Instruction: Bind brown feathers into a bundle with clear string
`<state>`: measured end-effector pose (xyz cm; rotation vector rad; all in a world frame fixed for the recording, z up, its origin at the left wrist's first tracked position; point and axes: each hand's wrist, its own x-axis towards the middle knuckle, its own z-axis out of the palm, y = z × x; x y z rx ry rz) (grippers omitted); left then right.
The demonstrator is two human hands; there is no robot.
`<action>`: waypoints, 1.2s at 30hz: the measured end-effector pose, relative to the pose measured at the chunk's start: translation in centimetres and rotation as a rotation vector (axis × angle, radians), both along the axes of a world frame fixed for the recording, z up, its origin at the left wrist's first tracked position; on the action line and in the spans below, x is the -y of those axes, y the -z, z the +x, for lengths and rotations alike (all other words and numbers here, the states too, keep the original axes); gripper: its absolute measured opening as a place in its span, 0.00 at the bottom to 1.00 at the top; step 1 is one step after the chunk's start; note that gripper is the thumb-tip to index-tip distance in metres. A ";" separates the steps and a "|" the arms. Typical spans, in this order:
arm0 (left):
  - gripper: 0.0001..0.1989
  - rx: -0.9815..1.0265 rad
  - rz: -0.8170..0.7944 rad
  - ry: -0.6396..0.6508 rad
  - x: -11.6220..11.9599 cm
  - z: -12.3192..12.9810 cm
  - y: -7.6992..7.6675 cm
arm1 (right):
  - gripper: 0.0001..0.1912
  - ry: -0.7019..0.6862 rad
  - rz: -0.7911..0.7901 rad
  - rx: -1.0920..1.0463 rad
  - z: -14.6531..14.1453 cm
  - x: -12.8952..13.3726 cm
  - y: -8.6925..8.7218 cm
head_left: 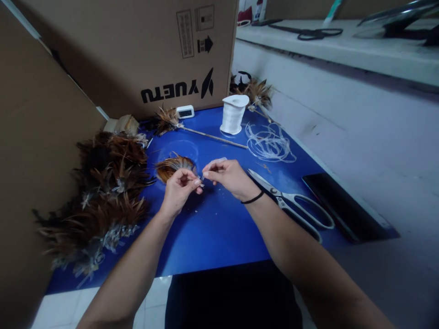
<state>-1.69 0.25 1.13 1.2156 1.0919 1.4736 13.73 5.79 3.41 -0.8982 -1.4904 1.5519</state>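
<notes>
1. At the far left of the blue bench (219, 246), a large pile of brown and black feather bundles (113, 183) lies with pale ties showing at many ends.
2. Just behind that pile sits a tan block (125, 124); a big cardboard box (144, 50) stands along the back, its printed "YUETU" upside down.
3. A feather duster (168, 119) lies near the box, its thin stick (216, 138) reaching right across the bench.
4. A loose feather bunch (171, 167) is near the middle of the bench, its feathers pointing left and its pale end at the left hand (178, 189), whose fingers are pinched together on that end.
5. A small white timer (185, 112) stands behind, beside the duster's feathers.
6. The right hand (229, 176), with a black band (253, 198) at the wrist, faces the left; its thumb and forefinger are closed on a thin strip (202, 177), partly hidden between the hands.
7. Farther back, a white spool (233, 116) stands upright, with more feathers (257, 93) behind it.
8. A tangle of clear ribbon (270, 144) lies in front and right of the spool.
9. Open-bladed scissors (291, 201) lie by the right forearm, beside a flat black device (346, 205).
10. Dark scissors (318, 33) rest on the shelf (363, 48) above.
</notes>
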 end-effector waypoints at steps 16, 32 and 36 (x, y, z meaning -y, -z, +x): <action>0.13 -0.108 -0.167 0.082 0.5 0.4 0.0 | 0.04 -0.124 0.500 0.295 1.0 0.6 -1.5; 0.12 0.062 -0.222 0.149 0.8 0.6 -0.5 | 0.07 -0.284 0.380 0.304 1.9 -0.4 -1.2; 0.11 0.066 -0.203 0.142 0.8 0.4 -0.4 | 0.07 -0.267 0.414 0.345 2.0 0.0 -1.5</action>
